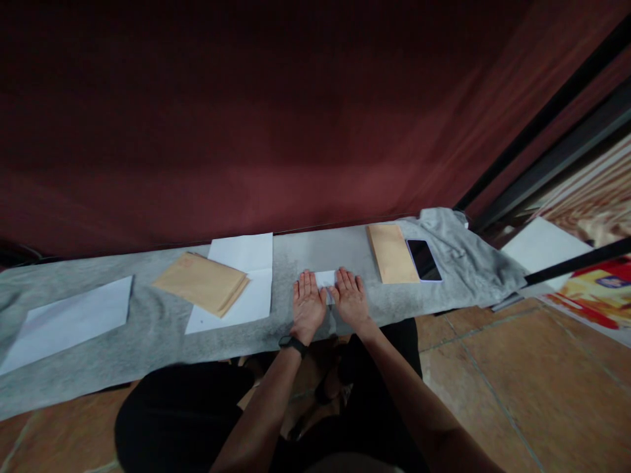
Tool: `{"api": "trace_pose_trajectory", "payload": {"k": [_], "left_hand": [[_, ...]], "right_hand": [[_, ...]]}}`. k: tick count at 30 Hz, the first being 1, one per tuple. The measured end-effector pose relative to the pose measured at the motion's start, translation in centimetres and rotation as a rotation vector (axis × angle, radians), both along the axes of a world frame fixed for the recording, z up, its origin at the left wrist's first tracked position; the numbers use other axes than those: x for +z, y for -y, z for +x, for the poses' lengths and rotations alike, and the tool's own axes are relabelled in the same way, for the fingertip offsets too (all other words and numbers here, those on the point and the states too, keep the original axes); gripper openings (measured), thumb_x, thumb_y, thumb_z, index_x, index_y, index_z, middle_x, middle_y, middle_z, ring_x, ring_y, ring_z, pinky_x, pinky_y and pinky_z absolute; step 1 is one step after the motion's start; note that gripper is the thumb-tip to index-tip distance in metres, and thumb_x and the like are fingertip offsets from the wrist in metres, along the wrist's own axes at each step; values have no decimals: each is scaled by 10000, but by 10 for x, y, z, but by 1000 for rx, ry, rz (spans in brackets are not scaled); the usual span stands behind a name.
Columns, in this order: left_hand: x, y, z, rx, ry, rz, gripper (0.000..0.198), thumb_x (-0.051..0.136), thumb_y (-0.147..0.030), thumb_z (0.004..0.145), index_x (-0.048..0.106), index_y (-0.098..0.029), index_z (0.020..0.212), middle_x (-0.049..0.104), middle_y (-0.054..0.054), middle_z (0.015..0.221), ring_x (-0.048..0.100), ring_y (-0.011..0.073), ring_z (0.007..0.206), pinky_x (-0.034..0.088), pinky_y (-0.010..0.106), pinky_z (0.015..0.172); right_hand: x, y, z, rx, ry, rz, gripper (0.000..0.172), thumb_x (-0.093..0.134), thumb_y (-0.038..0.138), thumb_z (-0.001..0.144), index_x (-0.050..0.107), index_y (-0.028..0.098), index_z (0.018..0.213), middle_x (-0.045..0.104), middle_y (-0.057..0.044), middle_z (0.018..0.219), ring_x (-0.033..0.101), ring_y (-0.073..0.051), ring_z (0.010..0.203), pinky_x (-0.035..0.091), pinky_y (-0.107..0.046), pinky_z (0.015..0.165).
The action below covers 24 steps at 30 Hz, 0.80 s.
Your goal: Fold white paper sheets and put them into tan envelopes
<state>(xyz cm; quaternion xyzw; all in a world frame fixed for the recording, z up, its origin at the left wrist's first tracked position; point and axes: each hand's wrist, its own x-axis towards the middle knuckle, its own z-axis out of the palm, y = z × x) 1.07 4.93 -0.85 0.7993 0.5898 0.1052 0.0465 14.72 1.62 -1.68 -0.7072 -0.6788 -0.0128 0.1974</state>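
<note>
A small white piece of paper [325,278], which looks folded, lies on the grey cloth between my two hands. My left hand [308,306] rests flat on its left side, fingers stretched forward, with a dark watch on the wrist. On its right side my right hand [351,299] lies palm down, fingers extended and slightly spread. Both thumbs point inward over the paper, and the palms hide its side edges. To the right of my right hand is a stack of brown envelopes [393,255].
A phone [424,260] lies beside the envelopes. Left of my hands, more brown envelopes [202,282] rest on white sheets [256,289]. Another white sheet [73,322] lies far left. A dark red panel [315,144] rises behind the narrow cloth-covered surface [290,253].
</note>
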Motion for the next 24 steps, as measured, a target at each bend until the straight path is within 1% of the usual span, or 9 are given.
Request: {"api": "trace_pose_trajectory", "payload": {"k": [5,10,14,20,24], "left_hand": [[-1,-2,-6,34,-1,35,627,296,-343,1036,298,-3,1562,289,211,1646,227,286,1552,199,470,1267],[-5,-3,-11,58,27,58,632,294,-338,1033,283,-5,1571,283,224,1642,217,291,1555,207,495,1262],[-7,-4,-13,77,42,80,631,294,-344,1036,267,-34,1585,297,208,1640,217,280,1556,211,512,1258],[-5,-3,-16,87,11,97,637,287,-372,1048,299,-4,1568,304,225,1632,233,304,1549,223,516,1253],[-3,-2,-19,93,8,107,625,282,-358,1051,311,0,1562,323,226,1624,260,309,1540,239,520,1249]], "right_hand": [[0,1,4,-34,1,-9,565,333,407,1080,404,98,1548,421,-167,1592,397,-311,1466,226,-517,1213],[1,3,8,-38,-10,-4,554,326,394,1081,398,117,1556,445,-160,1578,404,-312,1462,243,-530,1205],[2,4,13,-48,-9,-10,537,306,369,1084,408,126,1552,450,-141,1578,399,-316,1463,237,-532,1204],[1,6,19,-41,-7,-23,530,303,346,1083,407,125,1553,448,-125,1583,385,-330,1463,227,-538,1202],[2,7,20,-50,-8,-17,530,310,337,1077,405,128,1555,446,-120,1585,401,-331,1448,241,-544,1195]]}}
